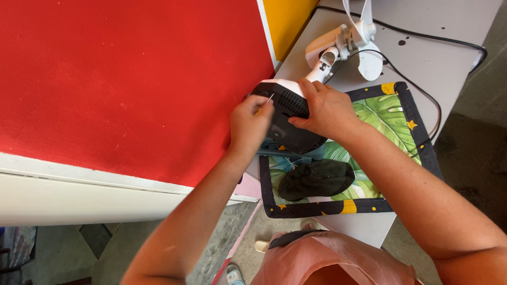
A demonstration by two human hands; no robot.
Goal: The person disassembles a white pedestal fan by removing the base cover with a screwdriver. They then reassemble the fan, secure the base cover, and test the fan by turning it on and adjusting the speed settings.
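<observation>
The black round plastic base of a small white fan (288, 119) lies tipped on its side at the far left edge of a leaf-print cloth mat (393, 113) on the grey table (449, 58). The right hand (327, 108) lies flat on it, fingers spread, holding it down. The left hand (251, 124) has its fingers pinched together on a thin metal pin (270, 98), tip at the base. It looks best to keep the base still and push the pin in straight and slow. A dark cloth lump (317, 179) lies near.
</observation>
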